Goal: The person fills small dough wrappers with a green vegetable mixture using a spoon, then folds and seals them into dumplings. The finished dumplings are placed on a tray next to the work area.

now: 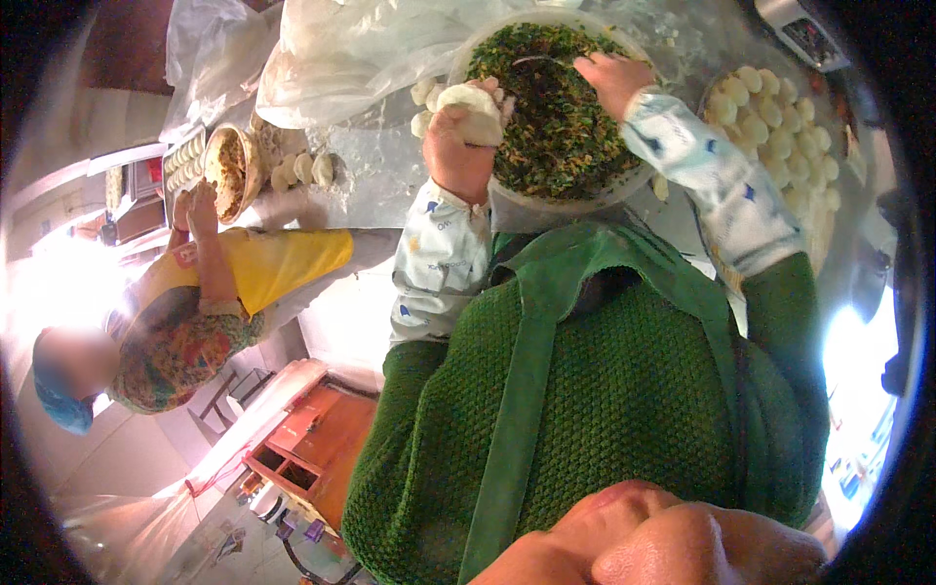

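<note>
My left hand (461, 157) holds a round, pale dough wrapper (474, 110) at the left edge of a large bowl. Chopped green and brown filling (559, 124) fills this wide, translucent bowl (567, 201). Over the filling's upper right part is my right hand (614, 77), fingertips pointing left. A thin curved edge, perhaps of a utensil, shows in the filling left of these fingertips; whether the hand grips it is unclear. Several pale dough pieces (422, 121) lie just left of my left hand, partly hidden. Patterned white sleeve covers are on both forearms.
On the right, many round dough pieces (771, 128) sit together on a tray. Crumpled plastic sheeting (344, 66) lies at upper left. A co-worker in a yellow apron (292, 267) works at left, beside a bowl of filling (232, 175), a tray of dumplings (184, 164) and loose dumplings (302, 170).
</note>
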The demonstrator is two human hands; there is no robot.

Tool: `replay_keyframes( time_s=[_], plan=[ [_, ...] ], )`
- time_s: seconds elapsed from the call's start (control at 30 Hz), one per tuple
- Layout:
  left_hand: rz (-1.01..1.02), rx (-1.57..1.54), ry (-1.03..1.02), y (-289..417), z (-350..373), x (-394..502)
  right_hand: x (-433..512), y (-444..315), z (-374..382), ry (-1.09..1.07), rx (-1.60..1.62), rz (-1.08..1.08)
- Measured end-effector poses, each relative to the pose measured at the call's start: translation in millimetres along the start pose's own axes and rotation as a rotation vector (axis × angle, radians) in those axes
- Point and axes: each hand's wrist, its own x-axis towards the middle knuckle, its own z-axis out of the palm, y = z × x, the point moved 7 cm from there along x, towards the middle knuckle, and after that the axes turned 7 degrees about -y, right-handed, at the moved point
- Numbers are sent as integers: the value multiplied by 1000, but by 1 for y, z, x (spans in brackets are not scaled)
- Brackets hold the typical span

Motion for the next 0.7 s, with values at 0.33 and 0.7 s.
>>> replay_keyframes(
  time_s=[0.33,0.7],
  plan=[
    [16,465,16,3,-15,5,5,-25,46,-399,165,-293],
    [354,1100,-156,10,8,19,-29,19,4,-278,896,-57]
  ],
)
